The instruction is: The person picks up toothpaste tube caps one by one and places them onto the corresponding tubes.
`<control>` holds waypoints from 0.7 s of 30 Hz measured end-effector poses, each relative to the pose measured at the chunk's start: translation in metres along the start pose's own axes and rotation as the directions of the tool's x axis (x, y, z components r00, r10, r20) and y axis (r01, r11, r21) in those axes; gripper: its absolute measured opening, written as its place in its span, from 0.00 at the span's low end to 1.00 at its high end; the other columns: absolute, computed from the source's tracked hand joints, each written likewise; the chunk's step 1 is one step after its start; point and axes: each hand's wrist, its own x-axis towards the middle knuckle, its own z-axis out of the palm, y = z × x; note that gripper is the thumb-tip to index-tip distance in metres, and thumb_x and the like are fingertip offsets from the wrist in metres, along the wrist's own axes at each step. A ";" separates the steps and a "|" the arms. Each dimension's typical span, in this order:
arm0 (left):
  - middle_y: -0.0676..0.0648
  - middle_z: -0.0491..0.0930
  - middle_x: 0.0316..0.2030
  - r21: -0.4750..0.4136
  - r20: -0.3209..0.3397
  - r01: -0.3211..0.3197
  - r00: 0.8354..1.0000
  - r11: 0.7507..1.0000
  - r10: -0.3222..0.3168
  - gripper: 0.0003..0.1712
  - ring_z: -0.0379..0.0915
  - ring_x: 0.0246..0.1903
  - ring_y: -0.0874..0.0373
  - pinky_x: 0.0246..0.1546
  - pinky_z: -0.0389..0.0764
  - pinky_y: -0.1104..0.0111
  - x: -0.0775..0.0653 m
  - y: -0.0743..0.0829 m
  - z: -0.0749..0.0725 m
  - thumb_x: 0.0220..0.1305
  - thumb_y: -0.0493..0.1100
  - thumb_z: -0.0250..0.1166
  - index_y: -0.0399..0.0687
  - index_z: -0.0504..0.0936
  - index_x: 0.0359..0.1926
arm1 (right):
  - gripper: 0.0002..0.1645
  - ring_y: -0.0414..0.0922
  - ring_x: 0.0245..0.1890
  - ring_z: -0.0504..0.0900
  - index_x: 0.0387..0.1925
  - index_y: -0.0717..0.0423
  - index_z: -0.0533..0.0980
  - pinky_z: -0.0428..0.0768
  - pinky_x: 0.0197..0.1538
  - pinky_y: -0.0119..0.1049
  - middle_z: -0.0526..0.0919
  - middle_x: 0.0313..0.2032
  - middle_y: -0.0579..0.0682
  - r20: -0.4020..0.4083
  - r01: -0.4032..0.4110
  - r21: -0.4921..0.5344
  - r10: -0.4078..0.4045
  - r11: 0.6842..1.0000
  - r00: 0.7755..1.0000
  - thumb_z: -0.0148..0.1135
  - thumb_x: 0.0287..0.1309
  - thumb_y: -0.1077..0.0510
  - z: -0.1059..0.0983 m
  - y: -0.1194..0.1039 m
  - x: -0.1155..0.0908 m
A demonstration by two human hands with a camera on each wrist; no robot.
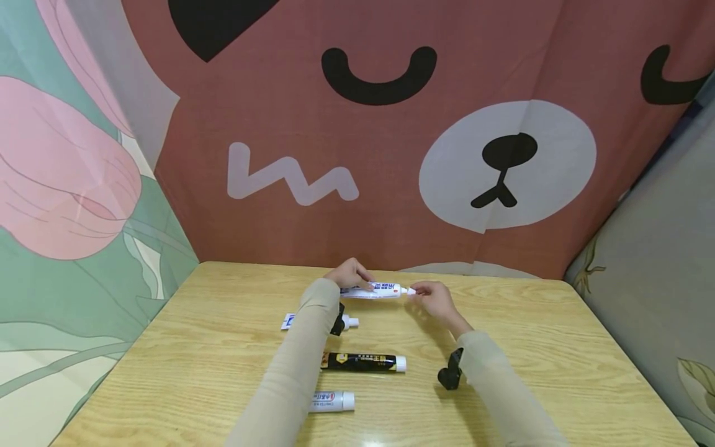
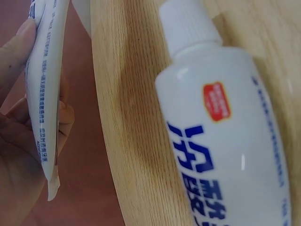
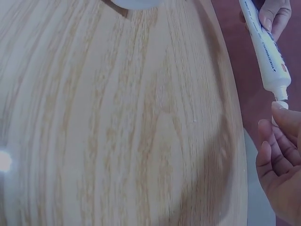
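My left hand (image 1: 350, 273) grips a white toothpaste tube (image 1: 384, 290) with blue lettering, held level above the far part of the table. Its nozzle end points right. At that end my right hand (image 1: 438, 302) pinches the small white cap (image 3: 281, 104) between thumb and finger. A short stretch of the tube's neck (image 3: 281, 93) shows beside the cap in the right wrist view. In the left wrist view, left fingers (image 2: 66, 115) lie behind the tube's flat end. Below the left wrist, a second white toothpaste tube (image 2: 235, 150) with a ribbed cap lies on the table, partly hidden by the arm.
Nearer on the wooden table (image 1: 530, 366) lie a black tube (image 1: 363, 362) with a white cap and a pale grey tube (image 1: 333, 401). The left sleeve covers part of both. A printed cloth (image 1: 363, 236) hangs behind the table's far edge.
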 end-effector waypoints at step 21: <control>0.45 0.83 0.38 0.004 0.005 -0.021 1.000 1.000 0.021 0.12 0.76 0.41 0.58 0.43 0.73 0.70 -0.005 -0.002 -0.001 0.49 0.36 0.70 0.39 0.85 0.38 | 0.10 0.55 0.32 0.80 0.37 0.69 0.79 0.77 0.36 0.48 0.81 0.30 0.57 0.035 -0.041 0.069 0.039 0.997 0.999 0.63 0.50 0.68 0.001 -0.010 -0.003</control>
